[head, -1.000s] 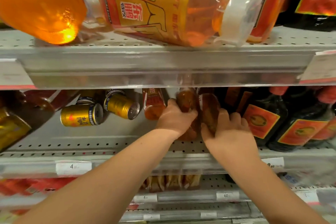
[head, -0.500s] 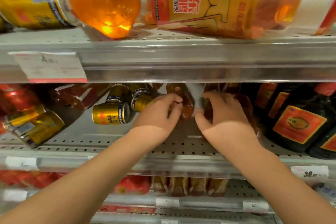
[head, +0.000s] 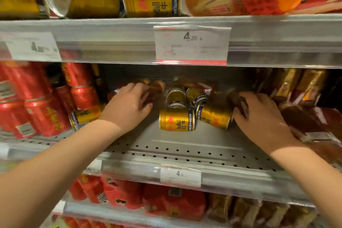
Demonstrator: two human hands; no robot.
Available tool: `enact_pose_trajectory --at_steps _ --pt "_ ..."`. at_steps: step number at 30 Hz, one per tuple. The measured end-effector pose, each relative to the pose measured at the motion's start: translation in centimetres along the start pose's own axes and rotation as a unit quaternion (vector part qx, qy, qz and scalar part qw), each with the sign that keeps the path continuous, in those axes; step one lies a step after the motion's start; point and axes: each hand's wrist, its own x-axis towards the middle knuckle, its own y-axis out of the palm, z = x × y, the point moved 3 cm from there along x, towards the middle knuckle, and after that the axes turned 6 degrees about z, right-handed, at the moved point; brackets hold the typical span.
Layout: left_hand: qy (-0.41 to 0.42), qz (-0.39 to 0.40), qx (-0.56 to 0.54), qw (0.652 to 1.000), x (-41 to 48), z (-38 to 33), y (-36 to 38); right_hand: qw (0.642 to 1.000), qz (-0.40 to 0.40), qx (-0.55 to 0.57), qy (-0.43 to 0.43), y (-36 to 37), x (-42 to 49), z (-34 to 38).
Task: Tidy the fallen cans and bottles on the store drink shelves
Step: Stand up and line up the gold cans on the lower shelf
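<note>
Gripping a brown bottle [head: 155, 89] that is lying at the back of the middle shelf [head: 185, 147], the left hand [head: 127, 106] is curling its fingers over it, just right of the stacked red cans [head: 46, 113]. Between the two hands, gold cans [head: 176, 119] are lying on their sides, touching one another. At the right, the right hand [head: 259, 118] is holding a second brown bottle [head: 233, 98] under curled fingers, beside tipped dark bottles [head: 303, 119].
</note>
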Motion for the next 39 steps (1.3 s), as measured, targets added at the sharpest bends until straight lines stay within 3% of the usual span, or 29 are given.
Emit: enact_pose_trajectory --at_steps 4,8,18,23,28,33,39 --pt "-0.012 0.036 0.160 0.986 1.4 2.2 0.4 1.000 0.008 -0.024 0.019 0.5 1.1 -0.2" --pt "-0.063 0.123 0.137 0.981 4.0 3.5 1.4 0.995 0.056 -0.055 0.063 0.8 1.7 -1.3" --pt "-0.077 0.142 0.211 0.964 7.8 2.1 3.2 0.989 0.125 -0.004 0.077 0.5 2.8 -2.2" --pt "-0.103 0.161 0.072 0.979 8.1 2.3 3.0 0.994 0.074 0.039 0.073 0.3 1.7 -3.1" --pt "-0.112 0.035 -0.078 0.990 7.5 1.4 2.2 0.995 0.028 0.057 0.074 -0.2 0.0 -3.8" --pt "-0.043 -0.056 -0.143 0.987 5.1 -2.1 0.0 0.995 -0.008 0.090 0.045 -0.9 -2.1 -3.1" --pt "0.052 -0.023 -0.233 0.971 3.3 -10.2 0.4 0.996 0.010 0.054 0.077 -0.7 -3.8 -3.2"
